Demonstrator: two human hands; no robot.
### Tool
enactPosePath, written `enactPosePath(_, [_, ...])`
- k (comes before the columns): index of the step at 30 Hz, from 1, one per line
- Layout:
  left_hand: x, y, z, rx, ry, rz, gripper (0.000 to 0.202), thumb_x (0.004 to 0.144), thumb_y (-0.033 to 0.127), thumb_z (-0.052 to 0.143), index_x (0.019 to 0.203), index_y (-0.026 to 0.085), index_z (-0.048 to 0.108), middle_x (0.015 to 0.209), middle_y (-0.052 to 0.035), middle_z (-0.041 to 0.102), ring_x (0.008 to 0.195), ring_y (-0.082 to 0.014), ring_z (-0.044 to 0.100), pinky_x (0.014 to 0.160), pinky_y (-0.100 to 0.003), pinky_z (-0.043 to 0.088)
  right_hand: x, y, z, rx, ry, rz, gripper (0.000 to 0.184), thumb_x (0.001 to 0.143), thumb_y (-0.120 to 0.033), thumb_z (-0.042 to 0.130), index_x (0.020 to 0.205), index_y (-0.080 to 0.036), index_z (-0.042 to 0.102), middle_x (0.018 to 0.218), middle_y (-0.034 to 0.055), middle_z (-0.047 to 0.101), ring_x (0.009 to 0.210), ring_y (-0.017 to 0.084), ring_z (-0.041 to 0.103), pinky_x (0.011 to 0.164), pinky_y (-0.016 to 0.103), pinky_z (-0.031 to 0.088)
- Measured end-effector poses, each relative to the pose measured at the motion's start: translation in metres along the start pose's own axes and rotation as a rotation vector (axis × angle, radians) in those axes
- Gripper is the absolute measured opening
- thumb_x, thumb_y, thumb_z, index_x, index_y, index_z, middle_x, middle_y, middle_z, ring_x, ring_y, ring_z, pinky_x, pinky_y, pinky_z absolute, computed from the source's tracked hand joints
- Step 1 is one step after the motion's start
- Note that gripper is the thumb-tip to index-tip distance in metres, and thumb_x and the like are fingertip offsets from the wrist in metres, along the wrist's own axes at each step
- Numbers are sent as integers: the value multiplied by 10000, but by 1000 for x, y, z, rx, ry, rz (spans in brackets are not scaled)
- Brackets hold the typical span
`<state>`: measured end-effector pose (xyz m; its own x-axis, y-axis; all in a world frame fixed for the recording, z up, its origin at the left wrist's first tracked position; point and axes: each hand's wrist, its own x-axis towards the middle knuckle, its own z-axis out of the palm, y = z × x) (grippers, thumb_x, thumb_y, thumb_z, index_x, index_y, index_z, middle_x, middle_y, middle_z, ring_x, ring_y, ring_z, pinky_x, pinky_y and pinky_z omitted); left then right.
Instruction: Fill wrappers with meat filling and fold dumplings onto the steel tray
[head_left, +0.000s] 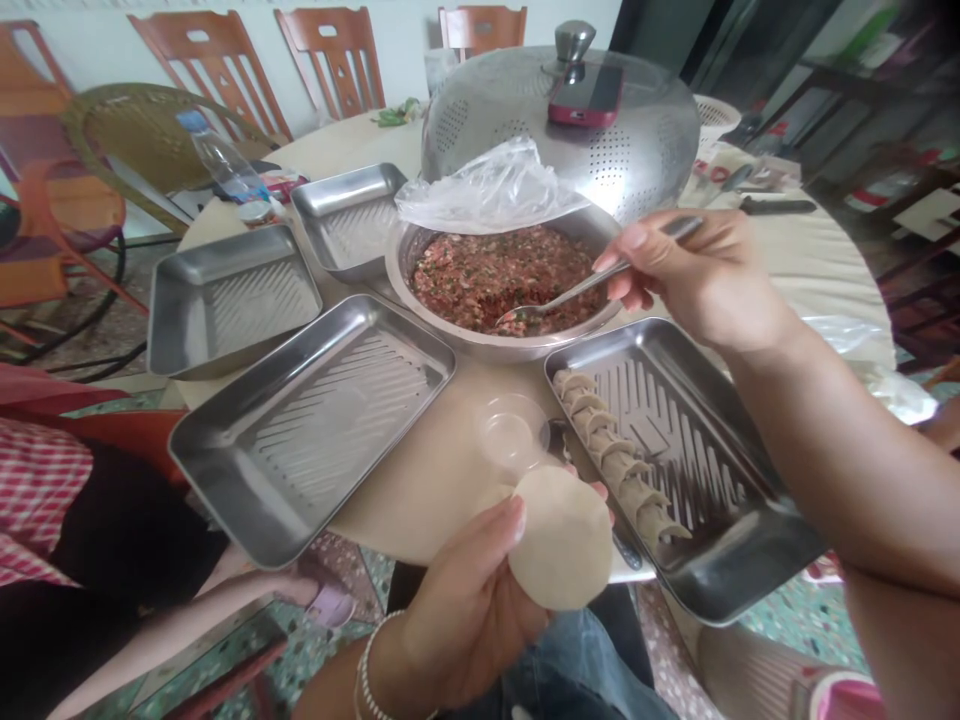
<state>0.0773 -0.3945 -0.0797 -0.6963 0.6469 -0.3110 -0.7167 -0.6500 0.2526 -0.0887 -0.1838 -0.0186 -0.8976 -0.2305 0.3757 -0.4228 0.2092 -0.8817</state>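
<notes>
A round, flat dumpling wrapper rests in my left hand, with the thumb on its edge and fingers behind it. My right hand grips a metal spoon by its handle. The spoon's bowl dips into minced meat filling with green bits. That filling sits in a wide metal bowl, partly covered at the back by a clear plastic bag. Below my right forearm, a metal tray holds a row of folded dumplings along its left side.
Three more metal trays stand on the left. A small clear dish lies near my left hand. Behind the bowl, a phone rests on a perforated metal cover. A plastic bottle stands far left. Another person's leg shows at lower left.
</notes>
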Motion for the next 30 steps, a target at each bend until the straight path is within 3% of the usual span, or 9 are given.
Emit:
enactPosePath(4, [0,3,0,15,-2,37,416,988,292,359,1274,82,576,1338,-150,581,1246,-232,547,1086,-338,390,1,8,-7,72,94,42,288,862,-420,654,742,-159,683,545,3,581,426,68,486,381,205,343])
enactPosePath(9, [-4,13,1,15,21,126,405,984,297,379,1288,103,564,1342,-128,583,1252,-220,542,1064,-321,421,-4,11,-3,-21,135,-10,279,867,-442,641,770,-184,682,577,1,602,459,73,504,412,210,371])
enactPosePath(16, [-8,20,2,15,65,181,395,976,331,397,1269,149,590,1304,-82,618,1305,-246,487,1167,-408,295,-6,1,10,-76,-32,23,275,833,-468,670,757,-206,697,609,-8,614,519,74,522,497,205,454])
enactPosePath(24, [-2,38,9,48,133,304,430,970,351,382,1271,115,579,1258,-84,648,1362,-235,419,1204,-388,225,-2,12,4,85,151,99,273,863,-417,636,727,-181,652,554,9,582,429,73,456,386,226,303])
enactPosePath(30, [15,49,23,49,134,316,451,997,299,294,1302,62,525,1257,-103,645,1308,-231,485,1178,-406,297,-7,22,0,79,242,96,238,850,-408,651,755,-190,663,580,13,586,440,86,455,402,250,291])
